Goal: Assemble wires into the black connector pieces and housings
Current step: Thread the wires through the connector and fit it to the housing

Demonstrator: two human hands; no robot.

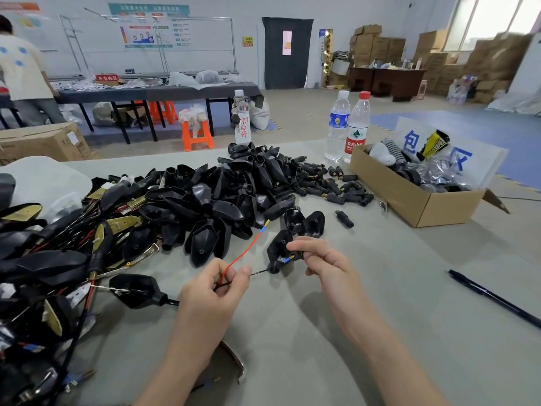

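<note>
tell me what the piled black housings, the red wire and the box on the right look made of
Black housings: likely moulded plastic, semi-gloss, with soft highlights on smooth curved shells.
Red wire: seemingly flexible plastic insulation, bending in a smooth arc; its core is hidden.
Box: brown cardboard, matte, with folded flaps.

Red wire (248, 250), black housings (210, 197), seemingly gold plates (123, 224).

The left hand (215, 284) pinches a red wire (243, 253) and a thin black wire (259, 272) over the grey worktop (380, 303). The right hand (322, 260) pinches a small black plug (297, 255), just beside a black shell (278, 246). A big pile of black shells (222, 194) lies farther back. A cardboard box (409, 206) sits far right. A black pen (494, 297) lies near right.
</note>
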